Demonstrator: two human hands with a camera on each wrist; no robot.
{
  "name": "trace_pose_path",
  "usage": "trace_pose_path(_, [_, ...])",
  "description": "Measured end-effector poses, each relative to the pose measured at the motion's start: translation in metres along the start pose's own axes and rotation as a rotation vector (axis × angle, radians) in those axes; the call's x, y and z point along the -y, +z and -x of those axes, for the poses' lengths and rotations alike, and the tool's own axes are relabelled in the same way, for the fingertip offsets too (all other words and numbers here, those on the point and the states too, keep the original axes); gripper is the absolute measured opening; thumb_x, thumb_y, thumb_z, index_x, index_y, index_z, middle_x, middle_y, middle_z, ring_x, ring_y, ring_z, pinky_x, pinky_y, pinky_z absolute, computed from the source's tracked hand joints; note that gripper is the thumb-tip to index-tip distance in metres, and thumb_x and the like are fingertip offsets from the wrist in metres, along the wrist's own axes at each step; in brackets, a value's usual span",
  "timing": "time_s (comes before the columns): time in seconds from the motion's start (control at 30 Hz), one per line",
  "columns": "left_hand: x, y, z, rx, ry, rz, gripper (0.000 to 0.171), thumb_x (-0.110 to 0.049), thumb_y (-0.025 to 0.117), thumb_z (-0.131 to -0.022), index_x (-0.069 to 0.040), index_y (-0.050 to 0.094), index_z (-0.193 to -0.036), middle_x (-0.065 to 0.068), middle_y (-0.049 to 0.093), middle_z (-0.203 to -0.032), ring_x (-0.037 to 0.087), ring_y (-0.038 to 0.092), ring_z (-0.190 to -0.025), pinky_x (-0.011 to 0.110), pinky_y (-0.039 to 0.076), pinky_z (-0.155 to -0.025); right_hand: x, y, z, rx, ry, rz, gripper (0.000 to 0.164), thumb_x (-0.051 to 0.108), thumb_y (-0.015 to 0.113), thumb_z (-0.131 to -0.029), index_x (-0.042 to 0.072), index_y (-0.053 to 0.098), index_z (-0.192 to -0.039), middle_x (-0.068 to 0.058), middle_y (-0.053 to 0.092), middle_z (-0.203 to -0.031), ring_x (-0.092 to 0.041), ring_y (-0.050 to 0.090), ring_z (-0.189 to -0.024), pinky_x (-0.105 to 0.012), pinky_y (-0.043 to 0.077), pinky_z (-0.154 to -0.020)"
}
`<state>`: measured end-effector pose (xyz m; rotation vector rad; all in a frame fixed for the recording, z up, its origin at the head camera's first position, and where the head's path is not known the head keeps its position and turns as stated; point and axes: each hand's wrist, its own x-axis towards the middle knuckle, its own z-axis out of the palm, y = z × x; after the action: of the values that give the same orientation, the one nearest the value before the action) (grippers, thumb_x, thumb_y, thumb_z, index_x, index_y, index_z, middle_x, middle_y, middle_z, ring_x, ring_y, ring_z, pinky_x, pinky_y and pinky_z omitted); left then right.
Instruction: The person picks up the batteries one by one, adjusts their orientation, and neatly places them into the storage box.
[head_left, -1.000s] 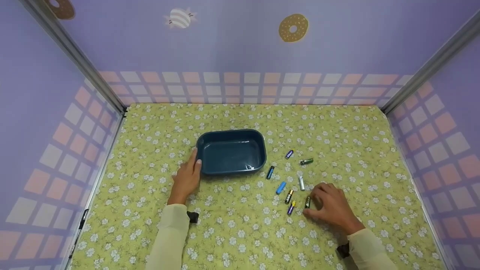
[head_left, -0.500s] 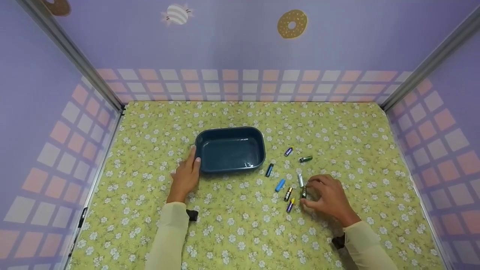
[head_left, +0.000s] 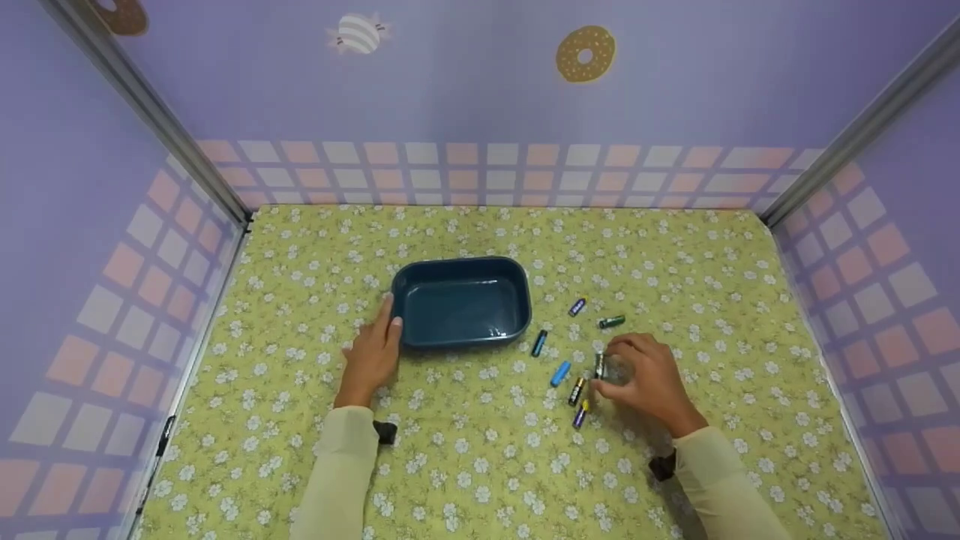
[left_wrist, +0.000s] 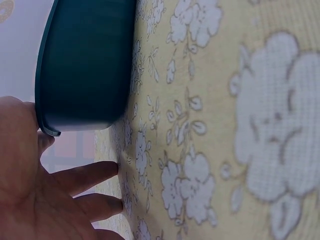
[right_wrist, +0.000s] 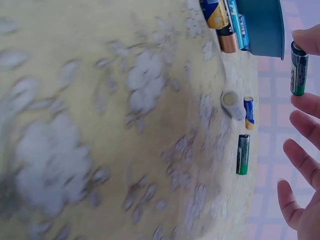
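My right hand [head_left: 651, 379] pinches a green-and-black battery [right_wrist: 299, 70] between thumb and fingertip, with the other fingers spread; the right wrist view has it raised off the cloth. At the basin's left end, my left hand [head_left: 371, 358] touches the rim with thumb and index finger. Its other fingers stretch straight down to the cloth in the left wrist view. The dark teal basin [head_left: 461, 339] has nothing visible inside. Loose batteries lie right of it: light blue [head_left: 560, 373], black-and-gold [head_left: 576, 391], purple-and-yellow [head_left: 581, 414], blue-and-black [head_left: 539, 343] and green [head_left: 612, 322].
A second purple battery [head_left: 577, 306] lies farther back. The white-silver battery [right_wrist: 232, 104] shows in the right wrist view, near the green one. Flowered yellow-green cloth [head_left: 450, 465] covers the table. Purple panels [head_left: 480, 97] stand at the back and both sides.
My right hand has moved forward and slightly left with the green-and-black battery, now over where the silver battery showed. My left hand and the basin have stayed in place.
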<state>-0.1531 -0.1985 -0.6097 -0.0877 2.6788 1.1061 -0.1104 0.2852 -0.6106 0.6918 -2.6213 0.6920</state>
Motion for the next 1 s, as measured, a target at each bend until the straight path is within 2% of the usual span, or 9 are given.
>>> trace_pose_path(0.13, [0.001,0.000,0.000,-0.002,-0.001,0.004,0.062,-0.067,0.017,-0.106,-0.049,-0.002,-0.162,0.019,0.021,-0.169,0.051,0.018,-0.154,0.085,-0.006,-0.109,0.003,0.006,-0.010,-0.004,-0.009,-0.008,0.044,0.045,0.092,-0.072,0.014,0.075,-0.100,-0.004,0.070,-0.110,-0.028,0.065,-0.099,-0.055,0.049,-0.084])
trace_pose_path(0.37, [0.002,0.001,0.000,-0.008,-0.003,0.005,0.062,-0.070,0.016,-0.104,-0.052,-0.003,-0.161,0.021,0.019,-0.169,0.052,0.017,-0.154,0.084,-0.006,-0.110,0.012,0.016,-0.027,0.019,0.051,-0.039,0.045,0.046,0.092,-0.072,0.016,0.073,-0.100,0.000,0.069,-0.108,-0.024,0.063,-0.098,-0.053,0.046,-0.081])
trace_pose_path(0.7, [0.002,0.004,0.000,-0.015,0.003,0.016,0.066,-0.070,0.016,-0.104,-0.046,0.000,-0.163,0.021,0.021,-0.169,0.053,0.017,-0.153,0.084,-0.007,-0.109,0.029,0.029,-0.063,0.031,0.096,-0.128,0.045,0.047,0.091,-0.075,0.019,0.071,-0.105,0.001,0.067,-0.111,-0.023,0.064,-0.102,-0.051,0.052,-0.088])
trace_pose_path(1.0, [0.002,0.003,0.000,-0.019,0.001,0.011,0.066,-0.068,0.016,-0.105,-0.044,0.001,-0.164,0.025,0.022,-0.167,0.054,0.015,-0.153,0.085,-0.006,-0.109,0.049,0.043,-0.103,0.035,0.041,-0.159,0.050,0.054,0.088,-0.076,0.018,0.072,-0.107,0.001,0.068,-0.111,-0.023,0.066,-0.104,-0.049,0.055,-0.091])
